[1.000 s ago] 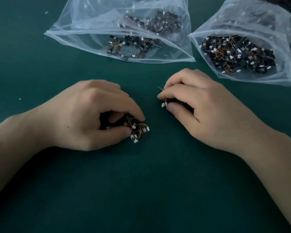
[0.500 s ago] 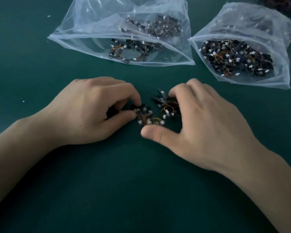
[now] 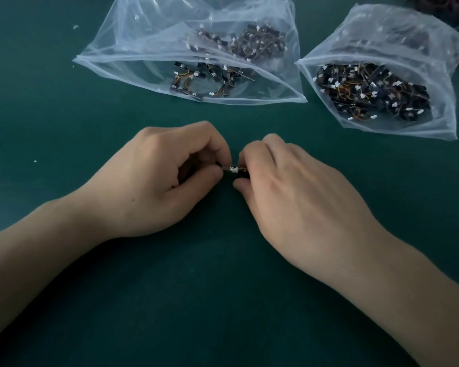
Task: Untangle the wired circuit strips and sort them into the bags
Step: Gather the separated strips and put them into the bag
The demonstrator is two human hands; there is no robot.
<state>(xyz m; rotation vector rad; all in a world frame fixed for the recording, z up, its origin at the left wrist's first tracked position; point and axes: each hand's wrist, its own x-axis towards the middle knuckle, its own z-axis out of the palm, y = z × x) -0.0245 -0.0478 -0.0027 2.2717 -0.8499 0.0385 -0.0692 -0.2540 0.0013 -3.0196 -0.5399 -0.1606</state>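
Since half a second earlier, the left hand (image 3: pixel 164 178) and right hand (image 3: pixel 297 197) had drawn together. Then they were spread over two loose clumps; now I saw one small bundle (image 3: pixel 235 170) pinched between them. On the green table (image 3: pixel 223 300) two clear bags lay well beyond the hands. The left bag (image 3: pixel 133 49) held a few loose strips and the right bag (image 3: pixel 382 30) a denser heap. The left hand was curled, thumb and forefinger pinching one end of the bundle. The right hand's curled fingers gripped the other end. The bundle lay between the fingertips with its long axis running left to right, equally near both hands, so I judged any pull would go along that line. It looked dark, with a white plug and a trace of orange wire, but was mostly hidden.
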